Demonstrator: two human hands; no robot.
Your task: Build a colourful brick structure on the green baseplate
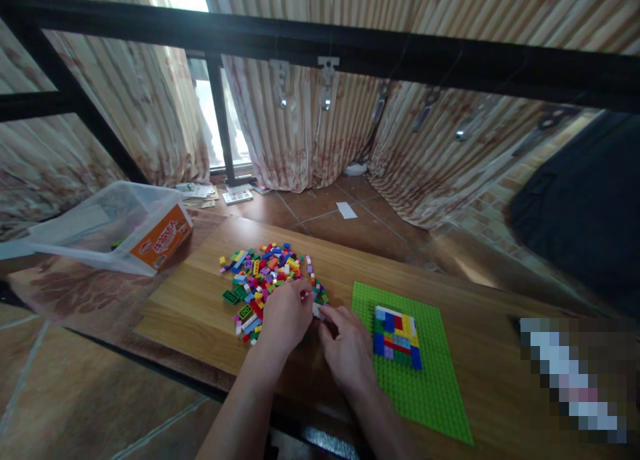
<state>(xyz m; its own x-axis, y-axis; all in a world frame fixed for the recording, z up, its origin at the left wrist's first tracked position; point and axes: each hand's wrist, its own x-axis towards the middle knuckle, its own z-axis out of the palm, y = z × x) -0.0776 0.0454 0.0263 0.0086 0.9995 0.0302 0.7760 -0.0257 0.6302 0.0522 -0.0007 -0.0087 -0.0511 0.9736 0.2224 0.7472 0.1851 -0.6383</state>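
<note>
My left hand (pixel 289 313) is at the right edge of a pile of loose toy bricks (pixel 257 268) in many colours. Its fingers are pinched together, and what they hold is too small to make out. Close beside it, my right hand (pixel 347 347) grips a small white toy brick (pixel 317 310) between thumb and fingers. To the right of that hand lies a green studded baseplate (pixel 435 403). A flat, multicoloured patch of joined bricks (pixel 399 337) is fixed on its upper half.
A clear plastic box (pixel 115 207) with an orange label stands at the table's left end. Above the wooden table (pixel 195 300) runs a black metal bar (pixel 240 37) with hanging clips. Papers (pixel 237 197) lie on the floor beyond. A pixelated patch covers the lower right.
</note>
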